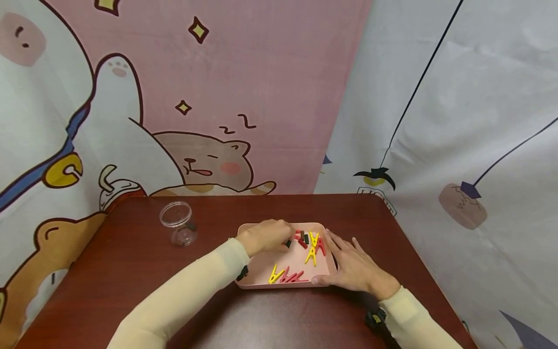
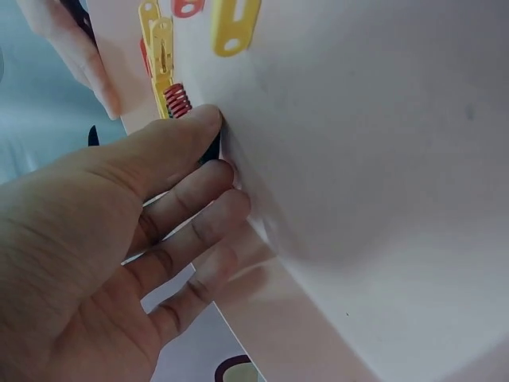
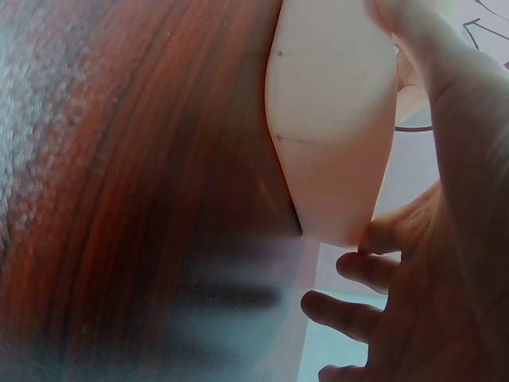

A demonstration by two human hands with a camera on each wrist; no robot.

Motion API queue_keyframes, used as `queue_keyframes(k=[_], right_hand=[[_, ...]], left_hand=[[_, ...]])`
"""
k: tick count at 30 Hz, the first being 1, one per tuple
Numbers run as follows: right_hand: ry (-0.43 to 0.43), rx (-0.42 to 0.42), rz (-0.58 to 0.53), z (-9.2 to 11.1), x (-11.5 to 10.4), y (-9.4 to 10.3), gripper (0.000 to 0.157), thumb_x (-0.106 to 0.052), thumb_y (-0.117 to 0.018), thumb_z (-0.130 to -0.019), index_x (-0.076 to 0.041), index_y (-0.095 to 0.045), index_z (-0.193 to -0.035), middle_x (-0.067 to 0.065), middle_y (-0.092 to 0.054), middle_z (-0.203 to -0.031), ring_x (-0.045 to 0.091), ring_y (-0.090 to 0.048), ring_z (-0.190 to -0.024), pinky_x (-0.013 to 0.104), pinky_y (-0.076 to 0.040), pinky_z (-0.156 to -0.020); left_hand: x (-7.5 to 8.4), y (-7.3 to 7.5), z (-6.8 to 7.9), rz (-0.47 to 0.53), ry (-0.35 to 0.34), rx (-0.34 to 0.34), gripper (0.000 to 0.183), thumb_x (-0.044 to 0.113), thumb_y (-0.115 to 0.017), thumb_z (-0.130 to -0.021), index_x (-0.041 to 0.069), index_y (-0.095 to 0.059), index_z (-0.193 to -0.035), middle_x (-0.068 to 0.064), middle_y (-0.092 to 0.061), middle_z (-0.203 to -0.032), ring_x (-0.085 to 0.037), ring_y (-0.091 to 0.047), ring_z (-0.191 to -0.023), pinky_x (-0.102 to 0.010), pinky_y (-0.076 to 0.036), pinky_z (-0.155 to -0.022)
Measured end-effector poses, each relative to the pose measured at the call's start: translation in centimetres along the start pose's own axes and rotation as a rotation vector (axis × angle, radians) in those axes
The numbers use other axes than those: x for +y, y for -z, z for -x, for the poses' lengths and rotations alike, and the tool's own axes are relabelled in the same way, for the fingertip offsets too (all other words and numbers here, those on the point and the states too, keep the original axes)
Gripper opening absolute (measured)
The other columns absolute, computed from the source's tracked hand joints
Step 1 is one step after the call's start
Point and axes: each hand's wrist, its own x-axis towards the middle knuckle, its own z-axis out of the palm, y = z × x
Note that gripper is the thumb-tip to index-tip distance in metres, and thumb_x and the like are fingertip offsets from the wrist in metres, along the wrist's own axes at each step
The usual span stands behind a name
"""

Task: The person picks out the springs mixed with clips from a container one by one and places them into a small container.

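Observation:
A shallow pink tray [image 1: 261, 264] sits on the table. Inside it, my left hand [image 1: 267, 236] pinches a small dark cylindrical piece [image 2: 211, 150] between thumb and forefinger, low by the tray's wall. A red coiled piece [image 2: 176, 100] lies just beyond the thumb. My right hand [image 1: 359, 266] rests at the tray's right end with fingers spread, touching its edge. Yellow clothespins [image 1: 312, 253] and a red clothespin [image 1: 320, 246] lie in the tray's right part. Along its near side are another yellow clothespin [image 1: 275, 275] and pinkish-red clothespins [image 1: 289, 277].
A clear round jar [image 1: 176, 224] stands to the left on the dark wooden table [image 1: 287, 315], with something small and dark showing in it. Several small red and dark cylinders [image 1: 302, 242] lie at the tray's far side. A printed cloth [image 1: 279, 87] hangs behind the table.

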Motion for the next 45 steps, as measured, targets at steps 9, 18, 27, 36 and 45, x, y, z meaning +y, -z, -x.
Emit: queue_keyframes(k=[9,18,27,36,45], right_hand=[[-0.001,0.005,0.007,0.0,0.1,-0.1,0.139,-0.097,-0.071,-0.087,-0.009,-0.028,-0.185,0.017,-0.034,-0.192,0.046,-0.046,-0.172,0.086,-0.021,-0.138],[0.005,0.008,0.01,0.0,0.1,-0.2,0.14,-0.099,-0.069,-0.086,-0.008,-0.029,-0.185,0.017,-0.034,-0.192,0.045,-0.044,-0.173,0.087,-0.021,-0.137],[0.011,0.019,0.021,-0.1,0.1,-0.2,0.139,-0.098,-0.071,-0.086,-0.008,-0.031,-0.184,0.018,-0.037,-0.191,0.045,-0.045,-0.172,0.086,-0.022,-0.137],[0.015,0.015,0.015,0.0,0.2,-0.2,0.14,-0.099,-0.07,-0.086,-0.007,-0.031,-0.184,0.018,-0.038,-0.19,0.044,-0.045,-0.172,0.087,-0.022,-0.136],[0.013,0.011,0.009,0.0,0.1,-0.1,0.14,-0.099,-0.071,-0.086,-0.007,-0.031,-0.184,0.019,-0.038,-0.19,0.045,-0.044,-0.173,0.086,-0.022,-0.137]], left_hand=[[-0.2,-0.2,0.6,-0.058,-0.039,0.056,0.029,0.035,-0.092,-0.103,0.019,-0.086,-0.127,0.007,-0.079,-0.112,-0.008,-0.064,-0.087,-0.023,-0.057,-0.082],[-0.1,0.2,1.2,-0.087,-0.04,0.057,0.033,0.036,-0.092,-0.104,0.021,-0.085,-0.132,0.004,-0.082,-0.126,-0.008,-0.068,-0.087,-0.025,-0.064,-0.086],[0.0,0.9,2.2,-0.099,-0.039,0.073,0.032,0.036,-0.09,-0.105,0.021,-0.086,-0.134,0.003,-0.083,-0.133,-0.014,-0.079,-0.111,-0.037,-0.068,-0.105],[-0.3,1.2,3.0,-0.116,-0.031,0.094,0.037,0.037,-0.092,-0.104,0.021,-0.085,-0.136,0.003,-0.082,-0.13,-0.013,-0.08,-0.108,-0.039,-0.068,-0.104],[-0.4,2.0,4.0,-0.116,-0.026,0.146,0.035,0.038,-0.092,-0.103,0.02,-0.086,-0.133,0.001,-0.083,-0.129,-0.018,-0.08,-0.118,-0.046,-0.065,-0.102]])
